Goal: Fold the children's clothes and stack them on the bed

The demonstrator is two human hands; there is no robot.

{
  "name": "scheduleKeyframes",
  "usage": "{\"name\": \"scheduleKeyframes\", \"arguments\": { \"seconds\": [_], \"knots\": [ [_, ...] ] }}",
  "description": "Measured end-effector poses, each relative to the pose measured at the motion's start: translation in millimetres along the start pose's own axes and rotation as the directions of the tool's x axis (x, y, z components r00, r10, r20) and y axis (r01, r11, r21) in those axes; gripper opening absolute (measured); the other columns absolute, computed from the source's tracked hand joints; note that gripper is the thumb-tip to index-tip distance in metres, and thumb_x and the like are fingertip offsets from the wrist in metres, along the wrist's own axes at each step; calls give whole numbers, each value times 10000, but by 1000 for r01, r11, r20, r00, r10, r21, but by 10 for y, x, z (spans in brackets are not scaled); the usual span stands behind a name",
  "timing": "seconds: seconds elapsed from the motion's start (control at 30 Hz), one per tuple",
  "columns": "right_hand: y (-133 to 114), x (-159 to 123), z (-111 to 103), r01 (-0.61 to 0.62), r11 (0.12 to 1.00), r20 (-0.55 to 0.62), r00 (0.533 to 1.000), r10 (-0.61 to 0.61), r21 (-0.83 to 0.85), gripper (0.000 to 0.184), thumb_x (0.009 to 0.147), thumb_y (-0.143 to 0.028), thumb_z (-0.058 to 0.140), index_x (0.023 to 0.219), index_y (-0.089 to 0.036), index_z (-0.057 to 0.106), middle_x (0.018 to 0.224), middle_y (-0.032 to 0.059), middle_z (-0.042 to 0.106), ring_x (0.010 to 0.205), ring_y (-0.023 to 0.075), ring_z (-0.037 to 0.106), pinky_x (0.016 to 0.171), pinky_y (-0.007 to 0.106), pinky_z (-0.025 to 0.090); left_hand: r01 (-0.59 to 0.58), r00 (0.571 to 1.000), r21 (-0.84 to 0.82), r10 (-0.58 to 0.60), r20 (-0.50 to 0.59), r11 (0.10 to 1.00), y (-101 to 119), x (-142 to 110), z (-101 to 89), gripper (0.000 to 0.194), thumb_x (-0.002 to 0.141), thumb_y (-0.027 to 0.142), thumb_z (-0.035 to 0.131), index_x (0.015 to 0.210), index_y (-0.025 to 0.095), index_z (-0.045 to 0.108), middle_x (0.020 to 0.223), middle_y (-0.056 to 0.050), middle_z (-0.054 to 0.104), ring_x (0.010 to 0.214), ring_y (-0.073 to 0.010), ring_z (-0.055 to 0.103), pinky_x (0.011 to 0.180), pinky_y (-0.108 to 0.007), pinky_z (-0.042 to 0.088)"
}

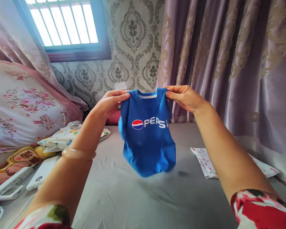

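A small blue shirt (149, 143) with a white PEPSI print and a round red, white and blue logo hangs in the air, its front toward me. My left hand (112, 101) pinches it at the left shoulder, thumb on top of the cloth. At the other shoulder, my right hand (184, 97) grips the fabric between thumb and fingers. The neckline sags a little between the two hands. Below, the loose hem curls and hangs above the grey bedsheet (114, 197).
Folded patterned cloth (205, 163) lies on the right. To the left are another printed cloth (62, 136), a white box-shaped device (43, 171), a power strip (11, 181) and floral bedding (26, 101). Behind hang purple curtains (209, 63), beside a barred window (64, 25).
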State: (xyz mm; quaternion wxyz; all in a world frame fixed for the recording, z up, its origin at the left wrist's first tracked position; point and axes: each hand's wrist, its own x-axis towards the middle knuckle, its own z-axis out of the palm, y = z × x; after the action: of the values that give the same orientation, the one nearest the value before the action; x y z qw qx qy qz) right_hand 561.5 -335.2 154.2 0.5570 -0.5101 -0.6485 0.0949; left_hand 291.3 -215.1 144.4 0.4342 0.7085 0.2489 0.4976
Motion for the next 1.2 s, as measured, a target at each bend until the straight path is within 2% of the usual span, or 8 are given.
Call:
{"name": "scheduleKeyframes", "arguments": {
  "seconds": [0.17,0.3,0.43,0.57,0.7,0.8,0.97,1.2],
  "knots": [
    [244,113,-34,-22,995,-150,989,7,-99,303,665,-444,785,768,-163,736,744,39,727,757,204,663,748,331,529,-39,993,85,48,-103,996,-144,75,3,272,578,347,807,756,161,717,724,-31,699,744,-205,663,712,-323,537],
    [450,193,-34,-28,964,-255,966,-42,-265,270,720,-405,714,792,-145,735,741,45,726,722,196,656,705,312,509,-37,986,93,52,-160,995,-255,142,43,238,600,331,745,766,163,714,691,-25,685,673,-179,629,647,-302,516],
    [485,210,-16,-48,888,-271,959,-88,-458,227,775,-364,651,817,-158,738,741,45,720,720,204,649,725,325,488,-62,977,99,81,-196,993,-321,225,79,187,601,298,709,738,171,696,629,-6,642,589,-139,572,584,-261,469],
    [435,190,31,-34,827,-276,950,-148,-562,211,840,-330,588,871,-169,722,803,64,722,765,221,648,748,340,471,-66,970,122,92,-223,990,-367,278,111,170,661,304,641,772,179,666,611,12,597,515,-111,518,524,-239,414],
    [403,118,107,4,779,-260,941,-214,-627,244,924,-324,482,958,-186,680,888,79,715,854,243,644,762,349,463,-76,950,262,149,-274,962,-421,259,129,187,750,333,560,856,205,645,603,25,544,558,-130,530,567,-253,429],
    [375,2,187,24,725,-256,928,-272,-688,297,979,-329,384,1035,-193,642,1009,96,691,945,253,623,788,350,452,-106,912,412,254,-323,905,-429,150,150,186,816,337,515,909,225,630,698,6,568,730,-162,575,709,-284,469],
    [258,-281,283,5,633,-249,917,-312,-774,357,1020,-365,285,1155,-225,585,1141,87,624,981,253,606,762,347,448,-159,802,636,474,-362,755,-308,-245,172,197,896,300,447,968,230,616,958,-49,571,992,-212,535,947,-378,417],
    [-309,-596,62,116,595,-136,922,-361,-795,362,1023,-411,304,1147,-235,596,1124,69,620,1033,262,588,804,362,446,-230,657,846,718,-229,481,218,-812,-41,255,958,343,396,1032,246,619,1079,-72,521,1149,-242,460,1056,-471,291]
  ]
}}
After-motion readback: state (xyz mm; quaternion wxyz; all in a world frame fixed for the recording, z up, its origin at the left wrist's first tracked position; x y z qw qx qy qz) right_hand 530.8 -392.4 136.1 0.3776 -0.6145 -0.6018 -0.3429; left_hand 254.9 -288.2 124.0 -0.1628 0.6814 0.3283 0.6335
